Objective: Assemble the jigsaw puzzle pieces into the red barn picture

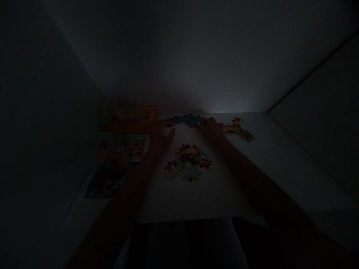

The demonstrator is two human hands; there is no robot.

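A strip of joined teal puzzle pieces point(190, 120) lies flat at the far edge of the tabletop point(280, 160), close to the wall point(213, 74), between the two hands. The left hand point(163, 133) is at the strip's left end, its thumb spread away from its fingers, with nothing visible between them; the fingertips are near some reddish pieces there. The right hand point(209, 128) is at the strip's right end, fingers bent down and drawn together; the dimness hides whether they grip a piece. Nearer the person, between the forearms, sits a loose pile of puzzle pieces point(189, 152), mostly red, pink and pale green, some overlapping, with a red-and-cream piece point(173, 169) at its left. Just beyond the right hand, on its right, is a cluster of red, yellow and green pieces point(239, 131). To the left of the left hand, an orange box point(152, 112) stands near the wall, and in front of it lies a printed sheet point(137, 147), partly covered by the left forearm.
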